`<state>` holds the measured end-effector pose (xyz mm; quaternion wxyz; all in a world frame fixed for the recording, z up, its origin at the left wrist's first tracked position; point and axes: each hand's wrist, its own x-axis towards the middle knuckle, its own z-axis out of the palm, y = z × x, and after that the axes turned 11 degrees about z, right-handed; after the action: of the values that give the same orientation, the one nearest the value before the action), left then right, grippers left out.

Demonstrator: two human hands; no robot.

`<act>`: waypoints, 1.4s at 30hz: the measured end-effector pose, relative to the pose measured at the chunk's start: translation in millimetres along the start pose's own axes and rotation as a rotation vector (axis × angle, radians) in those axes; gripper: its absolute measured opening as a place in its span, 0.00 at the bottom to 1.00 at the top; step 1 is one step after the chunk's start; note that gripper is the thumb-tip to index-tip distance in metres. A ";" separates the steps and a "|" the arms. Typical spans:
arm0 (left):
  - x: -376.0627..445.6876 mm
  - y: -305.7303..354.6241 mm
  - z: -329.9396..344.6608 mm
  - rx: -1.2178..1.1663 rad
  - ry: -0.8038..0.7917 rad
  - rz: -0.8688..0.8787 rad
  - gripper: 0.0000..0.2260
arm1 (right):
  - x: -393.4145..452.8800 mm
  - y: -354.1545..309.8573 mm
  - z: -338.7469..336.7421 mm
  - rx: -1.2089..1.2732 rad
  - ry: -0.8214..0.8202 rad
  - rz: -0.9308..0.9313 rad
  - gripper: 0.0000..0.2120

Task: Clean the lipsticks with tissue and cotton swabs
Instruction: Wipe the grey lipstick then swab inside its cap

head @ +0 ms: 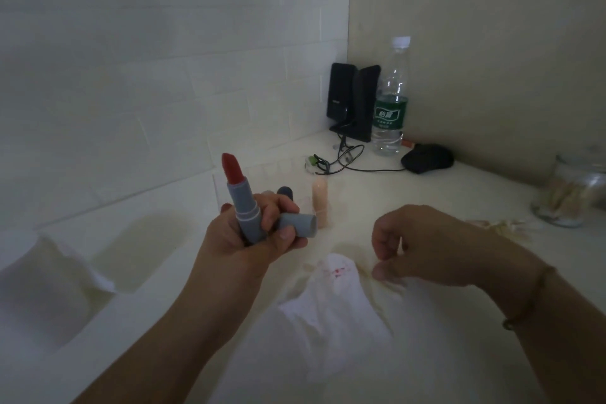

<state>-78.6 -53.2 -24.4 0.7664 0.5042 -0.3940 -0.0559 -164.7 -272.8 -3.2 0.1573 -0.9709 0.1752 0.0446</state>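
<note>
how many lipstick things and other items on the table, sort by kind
Lipsticks: 3 (open red lipstick and its cap in the left hand, dark one, peach one)
Stained tissue: 1
Cotton swab jar: 1
Water bottle: 1
Speakers: 2
Mouse: 1
Total: 9

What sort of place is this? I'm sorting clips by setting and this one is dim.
Probably a desk in a room corner at home or in an office, used here as a makeup spot: black speakers and a computer mouse sit by the walls, with a water bottle and a jar of cotton swabs.
</note>
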 end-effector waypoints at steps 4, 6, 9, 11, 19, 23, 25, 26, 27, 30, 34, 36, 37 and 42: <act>-0.6 -1.0 -0.1 0.001 0.001 -0.002 0.08 | 1.3 7.7 -6.1 0.105 0.103 0.030 0.09; -0.1 -1.6 -0.9 0.002 -0.003 -0.013 0.09 | 6.4 16.5 -10.6 0.222 0.275 0.082 0.07; 0.6 0.3 -1.4 -0.006 0.003 -0.036 0.10 | 9.7 39.4 -22.6 0.432 0.562 0.131 0.04; 1.4 2.8 -1.8 -0.033 0.007 -0.038 0.13 | 3.4 60.4 -36.5 0.511 0.669 0.167 0.04; 0.3 1.9 2.4 -0.054 0.020 -0.044 0.13 | -20.8 113.2 -38.1 -0.107 0.280 0.211 0.13; 0.5 5.5 2.2 -0.072 -0.005 -0.048 0.18 | -24.6 109.1 -27.9 -0.194 0.252 0.110 0.09; 0.3 5.7 2.4 -0.065 0.006 -0.052 0.14 | -21.8 104.8 -24.4 -0.252 0.277 0.108 0.07; 0.5 4.8 2.6 -0.058 0.019 -0.054 0.11 | -19.3 103.1 -23.0 -0.271 0.289 0.109 0.05; 0.7 4.7 3.4 -0.053 0.028 -0.055 0.10 | -17.4 100.8 -21.5 -0.289 0.292 0.115 0.04; 1.7 5.7 3.8 -0.072 0.026 -0.057 0.09 | -14.4 94.1 -18.1 -0.293 0.308 0.114 0.03; 2.8 7.3 3.8 -0.097 0.062 -0.089 0.09 | -9.6 68.4 -18.4 -0.151 0.515 0.065 0.04; 3.2 9.1 4.6 -0.119 0.089 -0.113 0.11 | -4.3 43.3 -20.7 -0.070 0.599 -0.005 0.07; 3.7 10.2 4.5 -0.128 0.113 -0.123 0.12 | -1.8 28.6 -21.7 -0.039 0.627 -0.062 0.09; 7.6 16.0 3.6 -0.178 0.209 -0.141 0.08 | 2.0 -35.5 -15.3 0.160 0.625 -0.332 0.11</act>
<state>-80.8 -51.7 -6.5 0.8391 0.4639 -0.2691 -0.0913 -149.8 -246.8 21.4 0.1766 -0.9374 0.0576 -0.2945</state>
